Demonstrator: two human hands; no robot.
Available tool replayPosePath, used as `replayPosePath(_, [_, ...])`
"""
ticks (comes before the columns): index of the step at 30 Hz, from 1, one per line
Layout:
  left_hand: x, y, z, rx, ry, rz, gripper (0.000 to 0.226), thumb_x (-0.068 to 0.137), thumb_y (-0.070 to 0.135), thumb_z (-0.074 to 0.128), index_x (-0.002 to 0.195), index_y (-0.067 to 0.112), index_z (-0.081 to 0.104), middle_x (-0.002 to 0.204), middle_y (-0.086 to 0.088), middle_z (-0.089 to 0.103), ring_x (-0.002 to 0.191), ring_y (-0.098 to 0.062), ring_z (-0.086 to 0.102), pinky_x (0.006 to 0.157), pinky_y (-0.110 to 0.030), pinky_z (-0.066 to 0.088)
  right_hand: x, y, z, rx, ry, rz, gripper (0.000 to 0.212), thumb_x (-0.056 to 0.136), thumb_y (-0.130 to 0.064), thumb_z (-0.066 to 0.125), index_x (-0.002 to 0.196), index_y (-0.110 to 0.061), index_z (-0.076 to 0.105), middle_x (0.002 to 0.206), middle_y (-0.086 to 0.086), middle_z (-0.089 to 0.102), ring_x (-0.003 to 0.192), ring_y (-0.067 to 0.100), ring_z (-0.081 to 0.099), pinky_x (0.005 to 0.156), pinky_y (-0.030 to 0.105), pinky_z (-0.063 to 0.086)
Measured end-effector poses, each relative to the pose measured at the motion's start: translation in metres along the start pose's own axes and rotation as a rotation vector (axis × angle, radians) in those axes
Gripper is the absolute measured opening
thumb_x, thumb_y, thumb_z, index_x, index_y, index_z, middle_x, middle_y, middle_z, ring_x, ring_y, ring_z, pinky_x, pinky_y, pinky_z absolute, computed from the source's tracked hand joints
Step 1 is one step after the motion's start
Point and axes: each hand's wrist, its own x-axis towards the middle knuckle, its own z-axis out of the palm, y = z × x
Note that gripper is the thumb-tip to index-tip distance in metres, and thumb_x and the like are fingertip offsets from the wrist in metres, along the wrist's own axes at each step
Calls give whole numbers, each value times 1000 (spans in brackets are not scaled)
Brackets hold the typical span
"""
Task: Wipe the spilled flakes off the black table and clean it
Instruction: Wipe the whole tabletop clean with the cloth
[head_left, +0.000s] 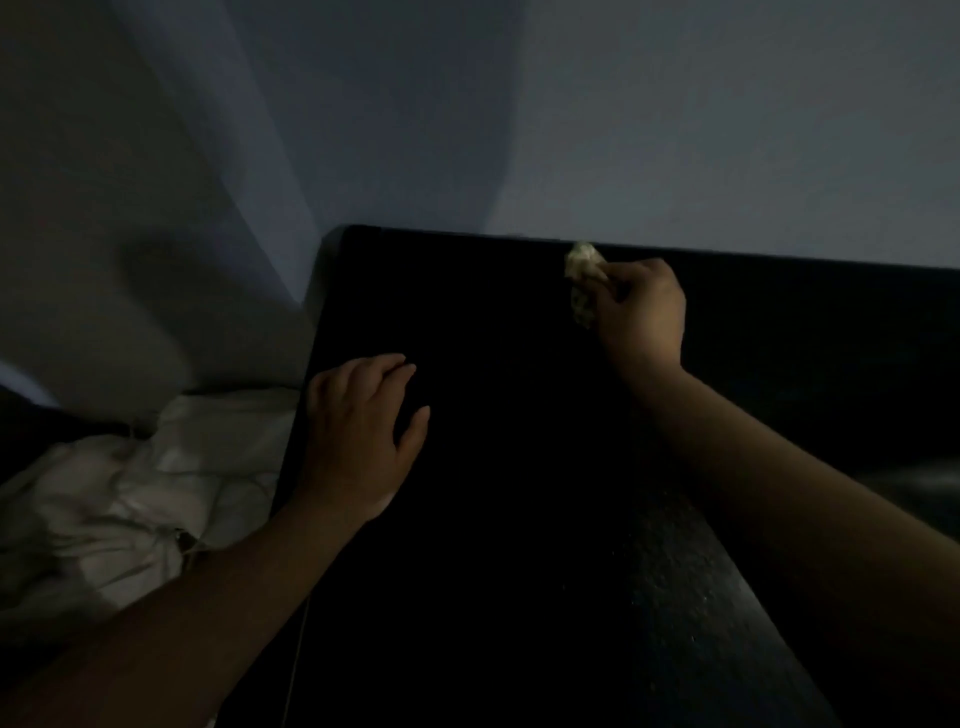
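The right hand (641, 312) grips a crumpled pale wad (581, 273), fingers curled round it, at the far edge of the black table (493, 322) by the wall (727, 130). The left hand (363, 431) rests flat, fingers straight, near the table's left edge, beside rumpled white fabric (130, 493). Faint pale specks (675, 582) show on the near surface; the dim light leaves their nature undetermined.

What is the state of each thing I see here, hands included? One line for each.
left hand: open, resting flat on the black table near its left edge.
right hand: grips the wipe at the table's far edge.
wipe: crumpled, pale, held in the fingers.
black table: dark; faint specks on its near right part.
white cloth: crumpled, beside the table's left side.
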Motion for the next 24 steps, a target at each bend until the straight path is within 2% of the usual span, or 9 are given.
replayPosePath(3, [1, 1, 1, 12, 6, 2, 47, 88, 43, 42, 122, 15, 60, 127, -2, 56, 114, -24, 48, 97, -47, 35, 31, 5, 21, -58, 14, -15, 25, 94, -25, 60, 111, -12, 72, 107, 14, 59, 99, 30, 57, 86, 37, 49])
replayPosePath(6, [1, 2, 0, 32, 7, -7, 47, 87, 43, 44, 121, 16, 61, 127, -1, 56, 115, -24, 48, 98, -47, 35, 55, 9, 40, -92, 5, -6, 28, 94, -23, 59, 115, -9, 70, 114, 16, 58, 101, 32, 57, 88, 31, 46])
replayPosePath(10, [2, 2, 0, 35, 2, -12, 46, 88, 43, 43, 122, 16, 59, 129, 1, 55, 116, -23, 48, 99, -49, 36, 58, 12, 56, -70, -5, 8, 28, 91, -26, 65, 107, -6, 74, 105, 16, 62, 97, 31, 60, 79, 25, 41])
replayPosePath(14, [2, 2, 0, 56, -5, -3, 46, 89, 42, 44, 123, 16, 59, 131, 1, 54, 116, -22, 47, 98, -47, 36, 13, 0, 52, -22, -94, -208, 19, 84, -20, 72, 88, -1, 75, 90, 16, 63, 83, 31, 61, 74, 31, 46])
replayPosePath(17, [2, 1, -1, 63, -10, -4, 45, 89, 42, 44, 124, 17, 59, 131, 2, 54, 116, -22, 47, 98, -45, 36, -13, -11, 39, 44, -242, -263, 17, 85, -16, 73, 94, -2, 76, 96, 13, 63, 87, 25, 61, 81, 33, 50])
replayPosePath(18, [2, 1, -1, 58, -3, -4, 45, 89, 41, 44, 124, 17, 59, 131, 2, 54, 116, -22, 47, 98, -45, 35, -12, -13, 34, 53, -225, -246, 17, 85, -15, 73, 95, -2, 76, 97, 12, 63, 87, 23, 61, 81, 30, 48])
replayPosePath(20, [1, 1, 0, 50, 6, -1, 45, 89, 41, 45, 124, 17, 59, 131, 2, 54, 116, -22, 48, 99, -46, 35, 2, -8, 26, 43, -83, -186, 16, 86, -14, 71, 95, -1, 76, 95, 12, 64, 85, 23, 59, 77, 24, 44])
replayPosePath(22, [0, 1, 1, 57, 9, -2, 45, 89, 41, 44, 124, 16, 59, 131, 1, 54, 116, -23, 48, 99, -47, 35, 21, 3, 24, 0, 18, -100, 20, 88, -20, 68, 95, -2, 76, 93, 13, 64, 85, 24, 59, 75, 28, 46])
replayPosePath(24, [1, 2, 2, 66, 12, -3, 46, 89, 42, 43, 123, 16, 59, 130, 1, 54, 116, -23, 48, 99, -47, 35, 26, 13, 30, -60, -7, -32, 25, 88, -26, 67, 91, -3, 75, 92, 14, 65, 88, 28, 62, 76, 34, 49])
